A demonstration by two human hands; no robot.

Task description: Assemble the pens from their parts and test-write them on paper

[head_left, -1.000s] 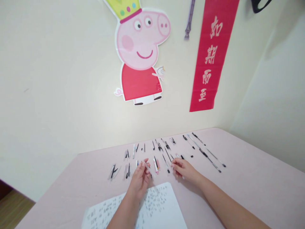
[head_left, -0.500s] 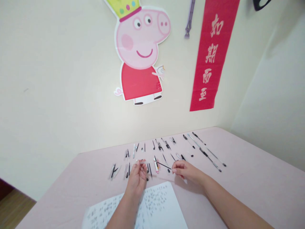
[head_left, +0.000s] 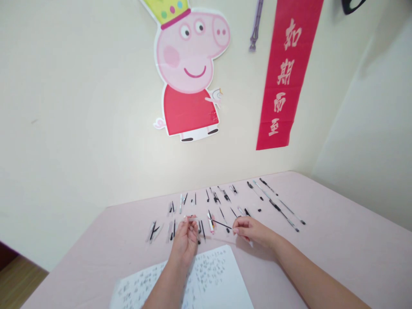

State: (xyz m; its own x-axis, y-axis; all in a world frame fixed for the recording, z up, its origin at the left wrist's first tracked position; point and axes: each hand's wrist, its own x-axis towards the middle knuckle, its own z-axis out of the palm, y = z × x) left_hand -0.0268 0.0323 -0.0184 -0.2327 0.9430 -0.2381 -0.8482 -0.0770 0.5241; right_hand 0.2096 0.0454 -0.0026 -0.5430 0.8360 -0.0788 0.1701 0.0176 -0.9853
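Observation:
My left hand (head_left: pixel 186 237) pinches a clear pen barrel (head_left: pixel 192 219) just above the pink table (head_left: pixel 337 244). My right hand (head_left: pixel 251 230) pinches the end of a thin black refill (head_left: pixel 221 223) that points left toward the barrel. A gap of a few centimetres separates the refill tip from the barrel. Both hands hover over rows of taken-apart pen parts (head_left: pixel 193 214).
A white sheet covered in handwriting (head_left: pixel 212 274) lies at the near edge below my hands. Several whole pens (head_left: pixel 280 210) lie at the right of the rows. A cartoon pig cutout (head_left: pixel 189 73) and a red banner (head_left: pixel 286 73) hang on the wall behind.
My left hand turned the clear barrel from upright to level. My right hand picked a black refill off the table and holds it pointing left.

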